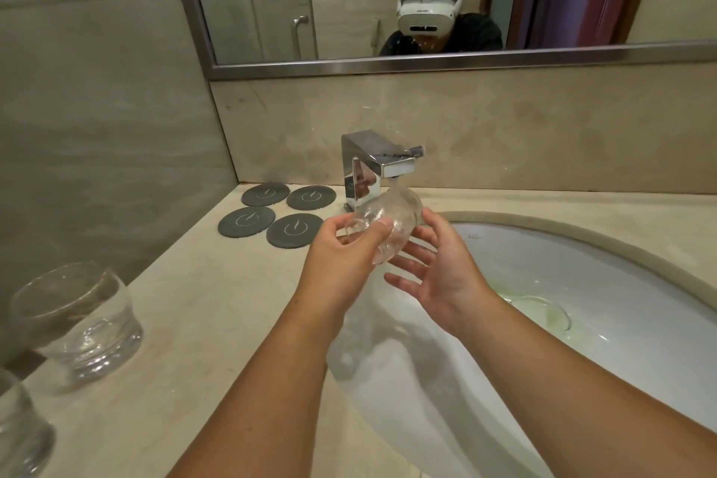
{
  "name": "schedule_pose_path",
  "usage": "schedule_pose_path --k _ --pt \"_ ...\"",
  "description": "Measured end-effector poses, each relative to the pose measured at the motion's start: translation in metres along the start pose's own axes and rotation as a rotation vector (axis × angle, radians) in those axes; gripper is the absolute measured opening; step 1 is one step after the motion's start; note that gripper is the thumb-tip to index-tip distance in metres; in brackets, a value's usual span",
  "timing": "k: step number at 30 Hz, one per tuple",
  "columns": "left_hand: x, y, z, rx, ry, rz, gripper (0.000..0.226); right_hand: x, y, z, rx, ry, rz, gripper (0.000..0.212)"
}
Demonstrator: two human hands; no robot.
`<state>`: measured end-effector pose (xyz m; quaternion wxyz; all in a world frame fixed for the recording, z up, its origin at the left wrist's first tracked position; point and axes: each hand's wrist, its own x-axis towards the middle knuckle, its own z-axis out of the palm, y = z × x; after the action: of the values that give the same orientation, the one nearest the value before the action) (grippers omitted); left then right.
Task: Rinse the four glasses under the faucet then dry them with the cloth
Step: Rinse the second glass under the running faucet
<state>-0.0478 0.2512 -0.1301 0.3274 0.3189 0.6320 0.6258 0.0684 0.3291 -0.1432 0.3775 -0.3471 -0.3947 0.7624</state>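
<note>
- Head view: the left hand (341,256) holds one glass (384,223) just under the spout of the faucet (372,167), above the near left edge of the sink (620,303).
- The glass is tilted; its long axis runs from the left fingers (374,233) up and away toward the spout. Which end is the mouth I cannot tell.
- The left fingers and thumb are curled round the glass from its left side.
- The right hand (438,272) is beside and a little below the glass, palm turned up, fingers spread and straight, holding nothing; its fingertips are near or touching the glass.
- Both forearms reach forward and come together at the glass, so both hands are equally near.
- Two more glasses (77,326) stand on the desk (194,303), far to the left.
- I judge that the rinsing step is in hand. The cloth I cannot find.
</note>
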Motion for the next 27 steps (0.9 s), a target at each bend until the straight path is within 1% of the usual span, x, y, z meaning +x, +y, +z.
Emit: schedule_pose_path --k 3,5,7,8,10,11,12,13,15,17,20,23,24,27 --pt "0.0 0.001 -0.001 -0.041 0.008 -0.031 0.049 -0.001 -0.003 0.0 0.076 -0.031 -0.001 0.027" --pt "0.0 0.001 -0.001 -0.068 0.016 -0.035 0.045 -0.001 -0.005 0.0 0.087 -0.064 -0.014 0.023" --pt "0.001 0.001 -0.001 -0.07 0.01 -0.016 0.052 0.002 -0.004 -0.001 0.045 -0.076 -0.042 0.024" --pt "0.001 0.001 0.0 -0.071 0.0 -0.005 0.06 0.003 -0.002 -0.002 0.031 -0.062 -0.063 0.023" --pt "-0.001 0.0 0.001 -0.049 -0.027 0.008 0.089 0.007 -0.001 -0.004 0.049 -0.016 -0.113 0.023" --pt "-0.002 -0.001 0.002 -0.019 -0.042 0.016 0.101 0.008 0.0 -0.005 0.069 0.011 -0.132 0.025" --pt "-0.002 -0.002 0.002 0.023 -0.066 0.033 0.104 0.009 0.0 -0.005 0.087 0.037 -0.145 0.03" --pt "-0.003 -0.002 0.002 0.072 -0.096 0.051 0.101 0.01 0.0 -0.005 0.099 0.062 -0.155 0.037" --pt "-0.006 -0.003 0.002 0.142 -0.135 0.079 0.086 0.011 0.0 -0.005 0.108 0.108 -0.175 0.049" --pt "-0.008 -0.001 0.004 0.178 -0.125 0.091 0.078 0.012 0.001 -0.005 0.102 0.156 -0.186 0.056" --pt "-0.01 -0.003 0.008 0.218 -0.111 0.09 0.081 0.013 0.001 -0.008 0.092 0.227 -0.193 0.062" --pt "-0.009 0.003 0.013 0.222 -0.109 0.074 0.081 0.013 -0.001 -0.009 0.128 0.263 -0.18 0.068" --pt "-0.005 0.006 0.016 0.224 -0.116 0.062 0.085 0.014 -0.002 -0.01 0.137 0.268 -0.179 0.07" --pt "0.007 0.015 0.023 0.17 -0.165 -0.031 0.106 0.015 -0.005 -0.012 0.112 0.278 -0.179 0.071"
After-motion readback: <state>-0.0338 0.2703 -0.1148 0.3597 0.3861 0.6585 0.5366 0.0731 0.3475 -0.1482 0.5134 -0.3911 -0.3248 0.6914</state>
